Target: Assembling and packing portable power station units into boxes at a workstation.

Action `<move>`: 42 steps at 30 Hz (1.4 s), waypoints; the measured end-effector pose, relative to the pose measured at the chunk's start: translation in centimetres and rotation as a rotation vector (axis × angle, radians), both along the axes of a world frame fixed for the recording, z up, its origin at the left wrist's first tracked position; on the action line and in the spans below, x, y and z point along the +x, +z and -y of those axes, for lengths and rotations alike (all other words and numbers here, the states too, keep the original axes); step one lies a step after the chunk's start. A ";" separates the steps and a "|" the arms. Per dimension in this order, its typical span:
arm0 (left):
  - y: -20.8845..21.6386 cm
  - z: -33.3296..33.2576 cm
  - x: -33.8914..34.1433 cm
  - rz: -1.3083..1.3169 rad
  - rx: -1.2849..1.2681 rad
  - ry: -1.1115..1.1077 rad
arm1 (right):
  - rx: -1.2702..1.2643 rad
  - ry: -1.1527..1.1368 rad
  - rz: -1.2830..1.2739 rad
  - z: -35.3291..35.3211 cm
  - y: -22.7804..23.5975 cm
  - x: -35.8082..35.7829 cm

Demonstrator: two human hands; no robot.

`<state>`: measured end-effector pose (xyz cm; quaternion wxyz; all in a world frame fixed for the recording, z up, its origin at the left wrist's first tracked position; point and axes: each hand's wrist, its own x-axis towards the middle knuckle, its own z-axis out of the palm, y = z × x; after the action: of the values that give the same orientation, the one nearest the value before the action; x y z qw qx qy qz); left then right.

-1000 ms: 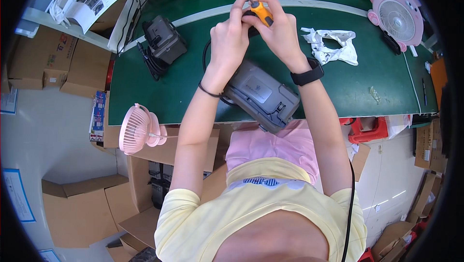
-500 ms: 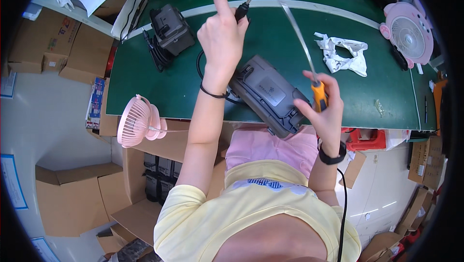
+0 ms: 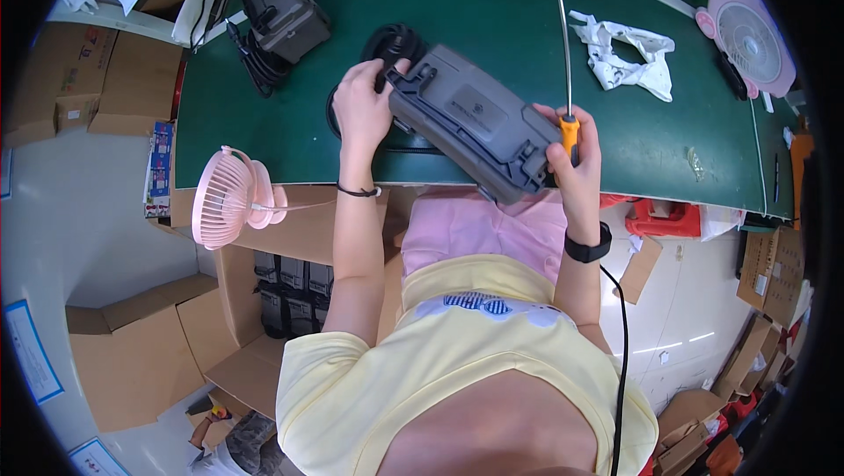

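A dark grey latched plastic case (image 3: 483,111) lies tilted across the near edge of the green bench, its label facing up. My left hand (image 3: 363,107) is closed at its left end, fingers against the corner beside a black cable (image 3: 394,41) coiled behind it. Some of those fingertips are hidden by the case. My right hand (image 3: 578,159) grips a screwdriver (image 3: 569,129) by its yellow-orange handle, the long shaft pointing away from me. That hand's fingers also touch the case's right end.
Another grey case (image 3: 286,19) with a bundled black cable (image 3: 259,58) stands at the back left. A crumpled white sheet (image 3: 629,58) lies right of the screwdriver. Pink fans stand at left (image 3: 230,199) and far right (image 3: 747,41). Cardboard boxes (image 3: 132,353) flank the bench.
My left hand has come down from above the bench, where it held up a cable's connector end, to the case. The case has shifted up and left; the screwdriver now points straighter away.
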<state>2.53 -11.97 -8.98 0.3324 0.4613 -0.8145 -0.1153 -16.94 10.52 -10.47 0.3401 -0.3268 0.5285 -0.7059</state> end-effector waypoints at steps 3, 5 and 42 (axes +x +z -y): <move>0.8 0.3 0.4 -0.505 0.216 0.056 | 0.026 -0.016 -0.032 0.4 0.1 0.0; 2.2 0.4 0.7 -0.828 0.187 0.022 | 0.026 -0.029 -0.030 0.7 0.2 0.1; -0.1 -13.6 6.6 0.088 -0.850 -0.388 | 0.015 0.090 0.107 3.8 -2.4 1.1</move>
<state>9.08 1.65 -9.05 0.4292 0.1277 -0.8741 0.1884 -15.80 6.69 -12.87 0.4017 -0.3093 0.4997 -0.7023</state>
